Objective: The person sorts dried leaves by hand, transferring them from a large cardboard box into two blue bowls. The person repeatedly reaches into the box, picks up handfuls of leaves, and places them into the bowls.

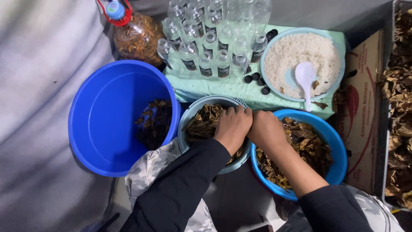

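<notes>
Head view, looking down: both hands met over the rims of 2 bowls of dried brown leaves. The left hand point(232, 126) sat over the pale bowl point(191, 112), fingers curled down into the leaves point(205, 122), knuckles up; cannot tell if anything was actually gripped under them. The right hand point(266, 129) lay just beside it, touching it at the knuckles, over the near edge of the blue bowl point(337, 148), fingers bent inward and hidden; grip cannot be told either. More dried leaves filled the blue bowl. Both arms wore dark sleeves, with camouflage cloth on the lap below. Left of the pale bowl stood a big blue bucket point(103, 111), a small heap of dark leaves at its bottom. Behind the bowls was a low table with a light green cover point(201, 86), holding a cluster of clear small bottles point(206, 38), several loose black caps point(256, 77), and a plate of white grains point(300, 60) with a white spoon point(305, 77) in it. A large plastic jug point(136, 36) with a blue cap stood far left. A cardboard box point(365, 111) sat at right.
</notes>
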